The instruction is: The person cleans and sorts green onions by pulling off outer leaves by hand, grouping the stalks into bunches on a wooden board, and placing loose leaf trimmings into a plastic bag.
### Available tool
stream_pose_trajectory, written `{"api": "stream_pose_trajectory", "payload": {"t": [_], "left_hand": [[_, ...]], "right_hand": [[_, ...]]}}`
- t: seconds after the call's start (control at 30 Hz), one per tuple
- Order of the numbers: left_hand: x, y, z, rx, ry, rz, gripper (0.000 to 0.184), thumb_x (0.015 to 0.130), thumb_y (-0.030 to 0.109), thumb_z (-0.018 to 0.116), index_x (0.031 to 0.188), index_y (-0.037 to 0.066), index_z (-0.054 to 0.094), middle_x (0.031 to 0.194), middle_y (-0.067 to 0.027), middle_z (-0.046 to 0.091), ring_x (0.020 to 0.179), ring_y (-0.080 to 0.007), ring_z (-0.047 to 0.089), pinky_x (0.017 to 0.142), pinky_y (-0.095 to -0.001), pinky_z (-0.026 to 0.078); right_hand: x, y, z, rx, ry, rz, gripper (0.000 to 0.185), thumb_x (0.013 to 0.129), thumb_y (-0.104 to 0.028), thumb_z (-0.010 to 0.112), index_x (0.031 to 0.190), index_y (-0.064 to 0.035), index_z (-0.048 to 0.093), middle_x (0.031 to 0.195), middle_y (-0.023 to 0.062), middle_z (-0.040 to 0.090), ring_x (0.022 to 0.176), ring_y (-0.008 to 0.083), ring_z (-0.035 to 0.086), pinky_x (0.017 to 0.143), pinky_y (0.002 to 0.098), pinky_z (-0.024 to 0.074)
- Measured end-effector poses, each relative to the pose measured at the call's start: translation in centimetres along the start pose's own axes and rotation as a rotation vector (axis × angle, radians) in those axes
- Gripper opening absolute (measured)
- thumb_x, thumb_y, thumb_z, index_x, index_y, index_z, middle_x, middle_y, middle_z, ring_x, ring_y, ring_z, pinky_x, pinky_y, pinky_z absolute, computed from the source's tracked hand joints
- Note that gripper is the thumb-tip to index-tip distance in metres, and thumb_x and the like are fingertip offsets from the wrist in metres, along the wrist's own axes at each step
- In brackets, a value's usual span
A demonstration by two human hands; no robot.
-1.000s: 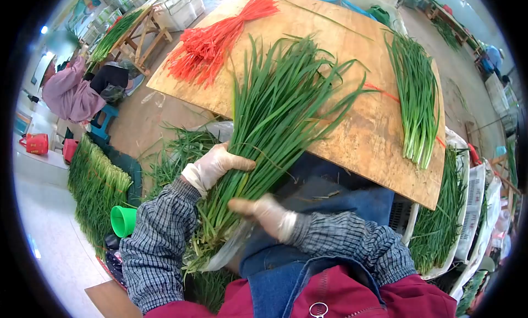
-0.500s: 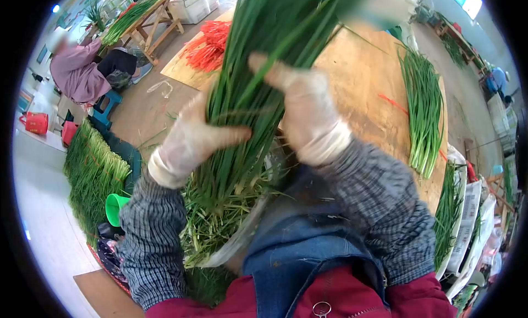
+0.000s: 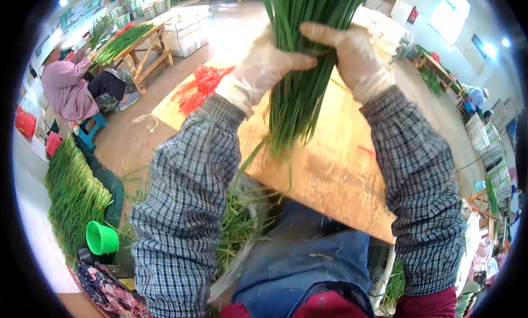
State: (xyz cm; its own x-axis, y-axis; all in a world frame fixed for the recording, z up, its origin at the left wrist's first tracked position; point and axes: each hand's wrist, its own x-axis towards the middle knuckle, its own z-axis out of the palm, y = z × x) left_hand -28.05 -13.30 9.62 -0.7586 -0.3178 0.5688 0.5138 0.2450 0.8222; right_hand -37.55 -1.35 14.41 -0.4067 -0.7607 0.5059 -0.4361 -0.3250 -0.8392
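Observation:
A thick bunch of long green garlic chives stands upright over the wooden table, its tops running out of view at the upper edge. My gloved left hand wraps it from the left, thumb across the front. From the other side my gloved right hand grips the same bunch a little higher, its thumb also over the leaves. The lower ends hang just above or on the table; I cannot tell which. Red strips lie heaped on the table beyond my left arm.
Loose trimmings fill a plastic-lined container below my left forearm. A green bucket and a large pile of chives are at the left. A person sits by another wooden table; others work far right.
Both hands have carried the bunch up and forward, away from the trimmings to above the table. The bunch now stands more upright. My view has tilted up.

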Motion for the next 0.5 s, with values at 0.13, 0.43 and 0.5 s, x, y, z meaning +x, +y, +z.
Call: {"api": "stream_pose_trajectory", "payload": {"t": [0.13,0.43,0.5], "left_hand": [[1.3,1.3,0.5,-0.041,0.063,-0.064,0.055,0.066,-0.002,0.069,0.117,-0.001,0.047,0.103,-0.0126,0.06,0.093,-0.022,0.058,0.083,-0.0302,0.047],[2.8,4.9,0.9,-0.063,0.074,-0.151,0.042,0.069,0.001,0.067,0.109,-0.002,0.054,0.094,-0.01,0.062,0.086,-0.0181,0.059,0.078,-0.0282,0.047],[2.9,5.0,1.0,-0.03,0.053,-0.141,0.035,0.069,0.001,0.065,0.103,-0.004,0.057,0.091,-0.01,0.063,0.083,-0.0181,0.06,0.077,-0.0276,0.046]], "right_hand": [[0.8,0.3,-0.9,0.186,0.008,0.079,0.033,0.072,-0.012,0.071,0.1,0.0024,0.062,0.093,0.0116,0.065,0.079,0.0191,0.062,0.071,0.0281,0.0513],[3.9,-3.3,-2.0,0.164,-0.146,0.005,0.034,0.075,-0.017,0.071,0.102,-0.0008,0.059,0.094,0.0072,0.063,0.084,0.0161,0.06,0.077,0.0284,0.0491],[4.0,-4.6,-1.7,0.173,-0.147,0.004,0.036,0.071,-0.015,0.074,0.101,-0.0009,0.06,0.092,0.0089,0.064,0.082,0.0167,0.061,0.075,0.028,0.0498]]}}
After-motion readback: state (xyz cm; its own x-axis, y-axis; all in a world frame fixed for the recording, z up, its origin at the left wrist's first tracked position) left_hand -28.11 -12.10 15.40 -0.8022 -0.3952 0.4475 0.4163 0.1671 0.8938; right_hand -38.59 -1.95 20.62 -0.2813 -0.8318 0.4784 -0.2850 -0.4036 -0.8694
